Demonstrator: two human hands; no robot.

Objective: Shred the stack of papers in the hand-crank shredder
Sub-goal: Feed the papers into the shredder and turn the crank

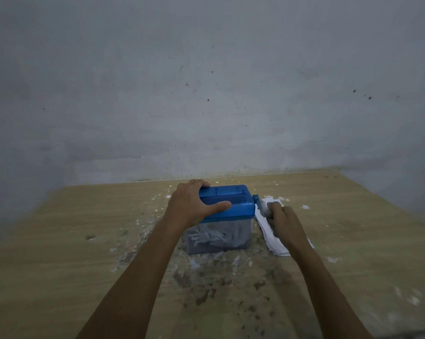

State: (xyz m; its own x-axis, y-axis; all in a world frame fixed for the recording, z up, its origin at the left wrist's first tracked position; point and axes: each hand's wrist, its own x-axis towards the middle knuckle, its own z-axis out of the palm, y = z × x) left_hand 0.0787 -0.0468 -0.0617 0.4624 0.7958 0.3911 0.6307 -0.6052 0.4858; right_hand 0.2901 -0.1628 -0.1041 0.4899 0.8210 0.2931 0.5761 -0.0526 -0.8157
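1. The left hand (191, 204) is clamping the shredder (224, 216) lid at table (60, 241) centre.
2. The right hand (283, 222) is gripping the crank (260, 204), at the shredder's 3 o'clock.
3. The papers (271, 237) are lying beneath that hand.

Both bare forearms reaching forward over the table; left hand (191, 204) spread flat, thumb out, clamped on the shredder lid (227, 200); right hand (283, 222) curled tight around the crank (261, 206).
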